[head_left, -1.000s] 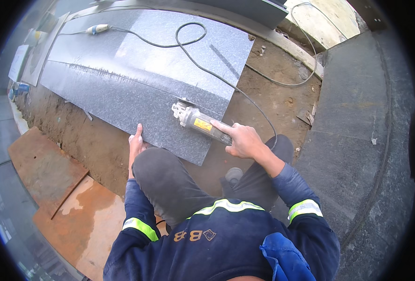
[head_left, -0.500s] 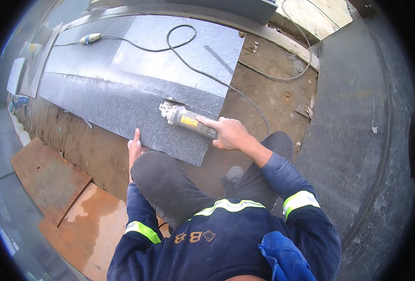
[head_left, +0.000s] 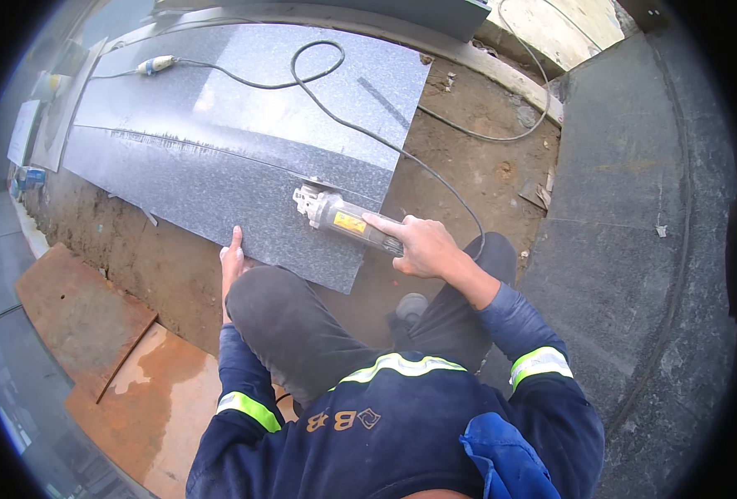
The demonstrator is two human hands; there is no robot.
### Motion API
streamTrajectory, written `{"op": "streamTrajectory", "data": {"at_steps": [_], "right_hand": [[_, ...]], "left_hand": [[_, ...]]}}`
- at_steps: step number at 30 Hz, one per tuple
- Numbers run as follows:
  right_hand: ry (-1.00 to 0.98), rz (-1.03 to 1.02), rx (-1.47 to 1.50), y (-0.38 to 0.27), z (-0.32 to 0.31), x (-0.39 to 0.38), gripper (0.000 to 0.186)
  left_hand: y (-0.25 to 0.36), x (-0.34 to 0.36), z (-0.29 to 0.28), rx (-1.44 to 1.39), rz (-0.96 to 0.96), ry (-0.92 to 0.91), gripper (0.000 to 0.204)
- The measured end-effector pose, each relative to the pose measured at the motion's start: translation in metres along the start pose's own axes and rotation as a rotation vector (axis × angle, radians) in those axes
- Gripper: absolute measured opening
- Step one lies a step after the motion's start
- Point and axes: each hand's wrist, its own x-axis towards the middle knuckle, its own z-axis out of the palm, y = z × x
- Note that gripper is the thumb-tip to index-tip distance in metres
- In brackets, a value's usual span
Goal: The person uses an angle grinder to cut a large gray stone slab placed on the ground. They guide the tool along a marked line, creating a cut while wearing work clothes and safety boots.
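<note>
My right hand (head_left: 426, 245) is wrapped round the rear body of an angle grinder (head_left: 347, 222), its index finger stretched along the casing. The grinder's disc stands on edge at a long, thin cut line in a grey speckled stone slab (head_left: 210, 195). Pale dust or spray hangs along that line to the left, beside dark streaks. At the slab's near edge, my left hand (head_left: 233, 262) grips the stone, thumb on top and fingers mostly hidden beneath. A dark power cable (head_left: 335, 112) loops across the slab toward the grinder.
A pale cable connector (head_left: 156, 65) lies on the slab's far left. Rusty brown boards (head_left: 86, 308) lie at the lower left. Dark stone panels (head_left: 618, 224) stretch along the right. Brown dirt (head_left: 493, 175) with small debris surrounds the slab. My knees are close to its near edge.
The grinder and my right hand have moved slightly right and nearer along the cut line, exposing more of it behind the disc. My left hand keeps its grip on the slab edge.
</note>
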Motion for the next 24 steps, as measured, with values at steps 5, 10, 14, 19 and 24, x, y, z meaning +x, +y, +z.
{"op": "streamTrajectory", "data": {"at_steps": [5,10,14,19,24], "right_hand": [[0.017,-0.017,0.022,0.003,0.002,0.002,0.101],[0.034,-0.041,0.035,0.002,0.008,0.017,0.101],[0.078,-0.071,0.051,0.004,0.015,0.030,0.099],[0.066,-0.072,0.031,0.000,0.014,0.030,0.100],[0.004,-0.008,0.023,0.007,0.005,0.003,0.102]], "left_hand": [[-0.003,0.007,-0.004,-0.013,-0.007,0.015,0.063],[-0.004,0.007,-0.005,0.024,0.000,0.009,0.064],[-0.004,0.003,0.005,0.055,-0.013,0.005,0.066],[0.000,0.004,-0.003,0.068,-0.015,0.007,0.069],[0.001,0.001,0.000,0.050,-0.018,0.025,0.068]]}}
